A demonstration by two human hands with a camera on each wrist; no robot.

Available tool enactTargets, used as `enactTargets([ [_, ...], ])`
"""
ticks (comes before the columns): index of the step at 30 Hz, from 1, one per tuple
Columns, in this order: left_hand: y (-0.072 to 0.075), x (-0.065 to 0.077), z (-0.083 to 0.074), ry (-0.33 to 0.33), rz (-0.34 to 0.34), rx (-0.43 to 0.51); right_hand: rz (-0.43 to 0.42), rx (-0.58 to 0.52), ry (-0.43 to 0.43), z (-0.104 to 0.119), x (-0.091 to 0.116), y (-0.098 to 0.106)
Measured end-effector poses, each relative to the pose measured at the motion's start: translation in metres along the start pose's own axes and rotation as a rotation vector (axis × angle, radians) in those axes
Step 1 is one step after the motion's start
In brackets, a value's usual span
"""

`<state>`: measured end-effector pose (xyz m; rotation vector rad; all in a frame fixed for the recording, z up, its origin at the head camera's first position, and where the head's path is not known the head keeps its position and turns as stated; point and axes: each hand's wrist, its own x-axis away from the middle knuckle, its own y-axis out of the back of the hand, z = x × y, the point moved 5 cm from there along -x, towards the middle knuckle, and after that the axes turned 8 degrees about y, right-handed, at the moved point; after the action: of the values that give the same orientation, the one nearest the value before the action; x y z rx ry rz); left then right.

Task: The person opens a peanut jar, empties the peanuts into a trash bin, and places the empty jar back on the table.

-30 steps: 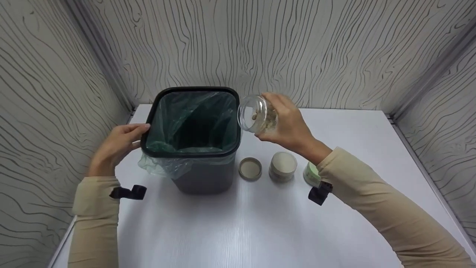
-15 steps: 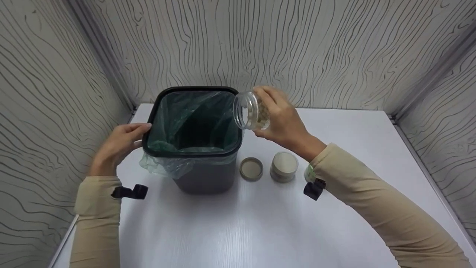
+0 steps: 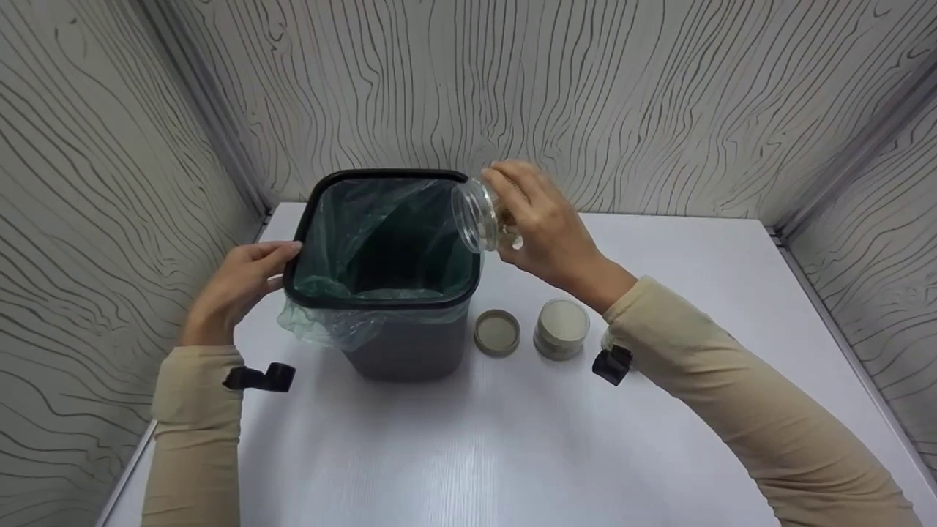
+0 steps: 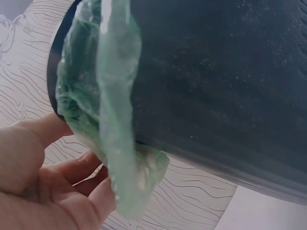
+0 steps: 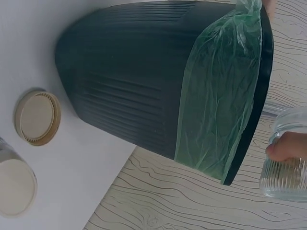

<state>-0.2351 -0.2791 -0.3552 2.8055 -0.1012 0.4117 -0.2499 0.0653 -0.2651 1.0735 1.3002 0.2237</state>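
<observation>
My left hand (image 3: 233,289) pinches the left rim of a dark trash bin (image 3: 410,344), thumb at the rim and fingers below. Green plastic liner (image 4: 117,96) folded over that rim hangs down against those fingers. My right hand (image 3: 545,227) grips a clear ribbed glass jar (image 3: 474,216) without a lid. It is tipped on its side at the bin's right back corner, its mouth facing left and overlapping the rim. Small tan pieces show inside the jar, partly covered by my fingers. A round beige lid (image 3: 497,333) lies on the table right of the bin.
A jar with a pale lid (image 3: 562,322) stands right of the loose lid. Another small container is mostly hidden behind my right sleeve. Patterned panels (image 3: 585,95) enclose the white table (image 3: 468,454) at the back and sides.
My right hand has carried the jar left and slightly up in view, over to the bin's rim, tipping its mouth lower. My left hand keeps its hold on the rim.
</observation>
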Motion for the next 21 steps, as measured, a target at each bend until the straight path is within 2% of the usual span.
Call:
enactTargets([
  [5,0.0,0.0,0.0,-0.001,-0.004,-0.005,0.008,0.024,0.032,0.005,-0.002,-0.004],
  [14,0.0,0.0,-0.001,0.004,-0.004,-0.009,-0.041,0.215,0.176,0.016,-0.005,-0.007],
  [21,-0.001,0.0,0.0,0.015,0.002,0.002,-0.071,0.231,0.193,0.018,-0.004,-0.009],
])
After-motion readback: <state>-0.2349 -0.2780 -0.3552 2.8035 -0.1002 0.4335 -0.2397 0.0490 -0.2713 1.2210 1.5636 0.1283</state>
